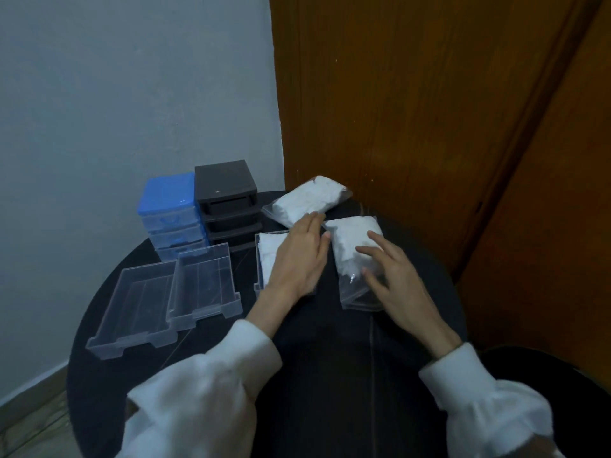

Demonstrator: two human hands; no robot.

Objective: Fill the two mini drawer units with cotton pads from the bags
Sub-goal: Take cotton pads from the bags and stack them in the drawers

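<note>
2 empty drawers left of both hands.

blue drawer unit beside grey one; two pad bags nearby

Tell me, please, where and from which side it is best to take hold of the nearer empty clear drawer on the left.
Probably grip the empty clear drawer by its near front lip, coming from the person's side. That edge faces the person, has a recessed handle and is free, while its right wall touches the second empty drawer.
</note>
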